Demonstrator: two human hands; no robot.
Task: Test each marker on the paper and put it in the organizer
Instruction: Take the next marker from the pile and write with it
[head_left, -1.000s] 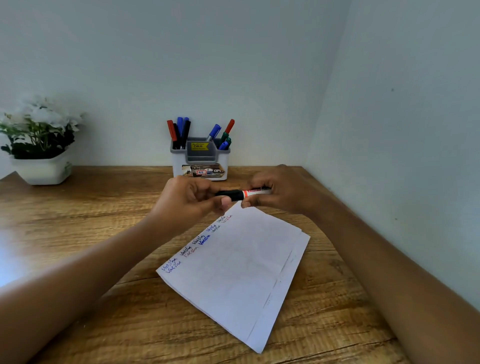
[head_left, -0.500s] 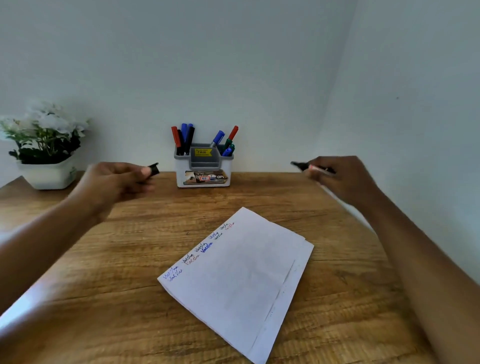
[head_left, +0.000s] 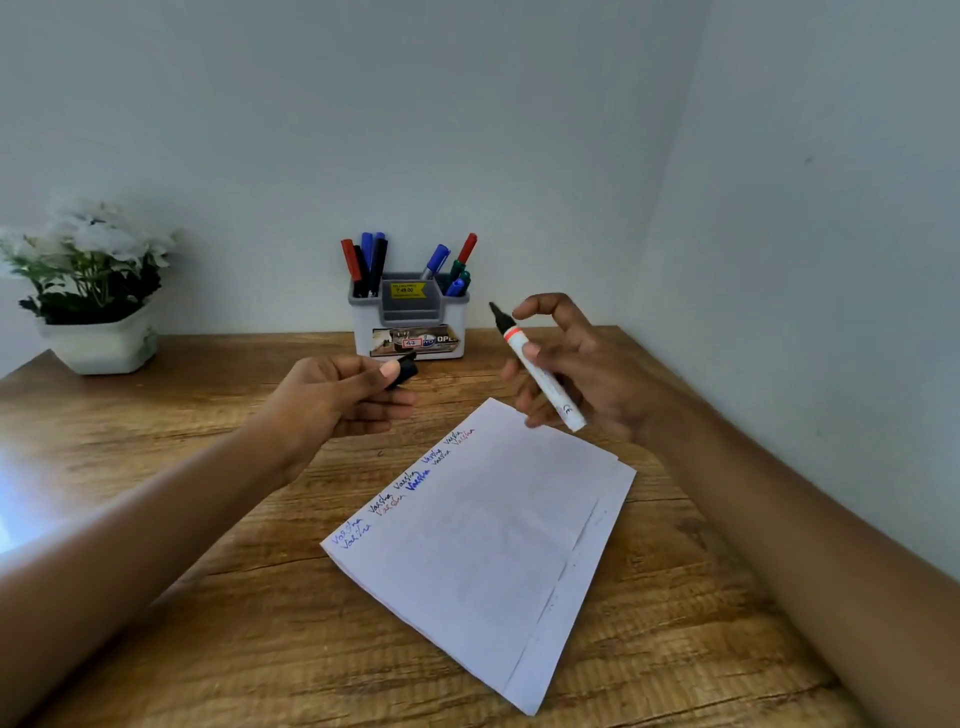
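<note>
Right hand (head_left: 587, 379) grips uncapped white, black-tipped marker (head_left: 550, 389); left hand (head_left: 332, 400) pinches its black cap (head_left: 408, 370).

A brown wooden table (head_left: 208, 649) with streaked grain is filling the lower part of the view, and bright light is glaring off its left side. A white faceted plant pot (head_left: 101, 345) is sitting at the table's far left corner, near the wall. White flowers with dark green leaves (head_left: 88, 260) are rising out of it, slightly blurred. A plain pale grey-blue back wall (head_left: 363, 130) is meeting a matching side wall (head_left: 831, 208) on the right.
</note>
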